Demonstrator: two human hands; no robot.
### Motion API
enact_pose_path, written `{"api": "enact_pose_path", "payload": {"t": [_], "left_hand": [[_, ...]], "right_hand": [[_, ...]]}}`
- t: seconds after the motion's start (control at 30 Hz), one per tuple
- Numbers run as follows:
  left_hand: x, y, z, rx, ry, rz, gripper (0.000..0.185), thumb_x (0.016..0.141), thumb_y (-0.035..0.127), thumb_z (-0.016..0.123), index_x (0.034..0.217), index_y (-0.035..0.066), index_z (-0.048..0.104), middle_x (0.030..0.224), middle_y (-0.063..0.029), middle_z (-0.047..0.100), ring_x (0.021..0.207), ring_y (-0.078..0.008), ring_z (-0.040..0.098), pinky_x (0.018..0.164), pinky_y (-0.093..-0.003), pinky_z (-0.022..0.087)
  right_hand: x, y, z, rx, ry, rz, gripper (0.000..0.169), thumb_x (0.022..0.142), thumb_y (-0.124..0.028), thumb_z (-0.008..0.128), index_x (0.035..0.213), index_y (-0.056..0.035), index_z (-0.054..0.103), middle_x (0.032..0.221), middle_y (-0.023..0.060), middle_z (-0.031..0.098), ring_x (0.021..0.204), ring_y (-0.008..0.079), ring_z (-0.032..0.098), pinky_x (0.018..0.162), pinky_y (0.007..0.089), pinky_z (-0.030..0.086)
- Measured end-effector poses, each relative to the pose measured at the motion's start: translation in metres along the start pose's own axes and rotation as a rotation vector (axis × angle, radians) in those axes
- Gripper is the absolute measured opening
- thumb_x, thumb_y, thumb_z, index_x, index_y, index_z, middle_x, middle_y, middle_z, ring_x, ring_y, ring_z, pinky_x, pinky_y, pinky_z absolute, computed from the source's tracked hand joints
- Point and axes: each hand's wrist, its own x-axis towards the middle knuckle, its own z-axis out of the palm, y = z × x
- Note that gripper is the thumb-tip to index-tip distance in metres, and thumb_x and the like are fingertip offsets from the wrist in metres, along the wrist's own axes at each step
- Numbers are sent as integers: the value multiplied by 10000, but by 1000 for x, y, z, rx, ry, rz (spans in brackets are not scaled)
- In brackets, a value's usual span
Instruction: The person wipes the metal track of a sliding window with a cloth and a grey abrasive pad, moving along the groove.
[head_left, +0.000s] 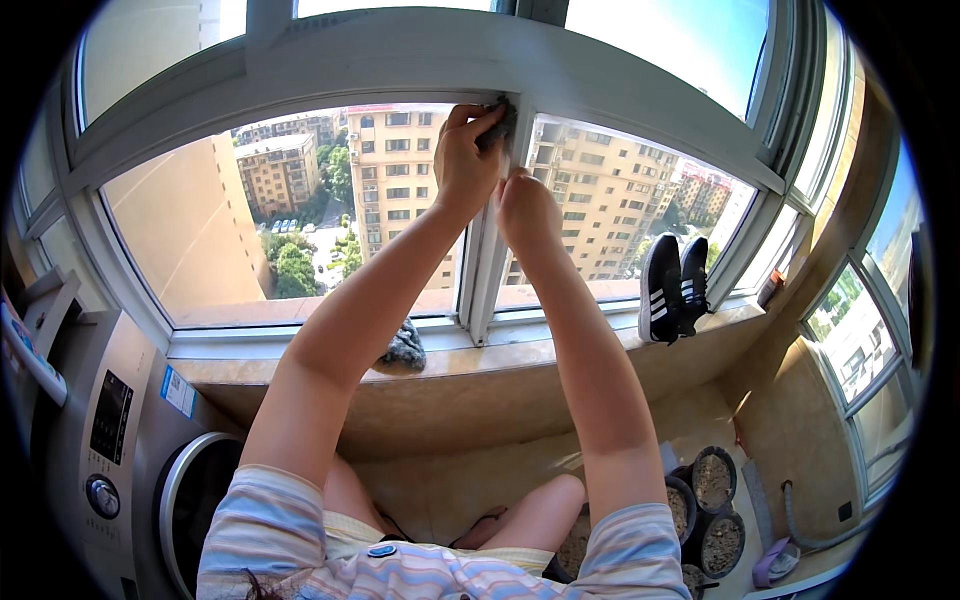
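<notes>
High at the window, my left hand (469, 157) holds a dark grey cloth (496, 129) against the upper corner where the window frame (519, 124) meets its upright. Just below and to the right, my right hand (529, 206) is at the same upright with its fingers curled; whether it grips anything is hidden. Another grey, fluffy cloth (406, 349) lies bunched on the stone windowsill (495, 361), partly behind my left forearm. Both arms are stretched up and forward.
A pair of black sneakers (663, 292) leans upright against the window on the sill at right. A washing machine (142, 420) stands at left. Several pots of soil (714, 480) and a grey hose (806, 536) are low on the right. Tall buildings show through the glass.
</notes>
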Motion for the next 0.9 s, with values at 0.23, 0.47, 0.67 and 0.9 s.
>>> {"api": "enact_pose_path", "payload": {"t": [0.23,0.47,0.67,0.9], "left_hand": [[4,-7,1,15,7,33,311,784,9,637,1083,78,690,1038,-79,594,903,-216,616,789,-301,483],[-11,0,-2,-12,-51,28,300,784,2,621,1072,56,685,1021,-91,595,903,-243,611,786,-306,479],[-8,4,-5,11,-20,78,331,766,-27,622,1069,85,694,1008,-83,594,894,-248,609,781,-309,480],[8,7,-3,18,3,114,348,766,-29,630,1077,112,699,1006,-64,594,886,-230,608,765,-319,485]], "right_hand": [[1,1,3,-30,2,8,277,938,-271,474,906,-9,556,721,190,651,717,359,659,620,447,539],[2,4,2,-58,5,-15,271,936,-269,484,905,-9,551,724,190,650,714,351,661,613,431,542],[-2,1,0,-38,16,-48,271,937,-273,485,906,-12,549,743,193,656,712,346,666,614,420,546],[0,0,-2,-38,-3,-7,265,933,-270,502,908,-11,548,746,194,659,723,349,668,620,417,549]]}}
